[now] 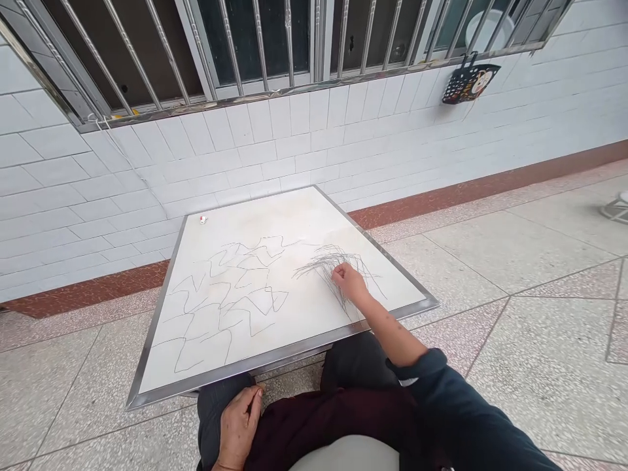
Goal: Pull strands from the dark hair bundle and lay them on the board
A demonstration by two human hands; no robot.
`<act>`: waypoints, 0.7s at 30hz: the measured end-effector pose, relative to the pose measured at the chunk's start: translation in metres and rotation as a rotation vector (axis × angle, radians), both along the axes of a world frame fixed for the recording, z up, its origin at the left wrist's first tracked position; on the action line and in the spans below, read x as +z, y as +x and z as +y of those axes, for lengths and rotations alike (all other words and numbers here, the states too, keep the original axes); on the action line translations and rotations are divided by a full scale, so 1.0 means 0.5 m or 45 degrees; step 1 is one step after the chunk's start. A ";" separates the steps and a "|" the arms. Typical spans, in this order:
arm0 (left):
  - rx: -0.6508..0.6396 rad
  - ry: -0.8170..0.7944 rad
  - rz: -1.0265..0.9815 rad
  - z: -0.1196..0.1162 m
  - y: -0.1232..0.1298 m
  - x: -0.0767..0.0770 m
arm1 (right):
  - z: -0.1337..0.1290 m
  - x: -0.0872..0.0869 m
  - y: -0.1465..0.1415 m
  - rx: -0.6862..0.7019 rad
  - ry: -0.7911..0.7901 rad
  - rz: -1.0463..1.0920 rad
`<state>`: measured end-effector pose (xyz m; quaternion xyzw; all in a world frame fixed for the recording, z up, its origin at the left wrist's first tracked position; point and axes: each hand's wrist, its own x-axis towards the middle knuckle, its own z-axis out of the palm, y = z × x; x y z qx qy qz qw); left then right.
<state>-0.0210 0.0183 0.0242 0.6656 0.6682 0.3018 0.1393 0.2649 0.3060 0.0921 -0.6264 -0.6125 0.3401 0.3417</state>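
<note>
Dark maroon cloth [333, 418] lies bottom centre; left hand [239, 418], half-curled, hold unclear — right hand [349, 282], fingers bunched, grip unclear, at thin dark wires [324, 260] right of centre on the white, metal-edged table [299, 327].

Wires [326, 260] partly hidden by right hand [338, 271], window bars [260, 39] cut off above, tiny speck [203, 220] — unidentifiable
</note>
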 end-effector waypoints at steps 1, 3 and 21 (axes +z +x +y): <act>-0.006 -0.003 -0.017 -0.001 0.002 0.002 | 0.002 0.001 0.006 -0.008 0.001 0.086; -0.019 -0.004 -0.060 -0.005 0.007 0.007 | 0.007 0.007 0.018 -0.024 0.001 0.255; 0.206 0.037 -1.517 0.138 0.122 0.362 | -0.321 0.211 -0.086 0.927 -0.591 1.154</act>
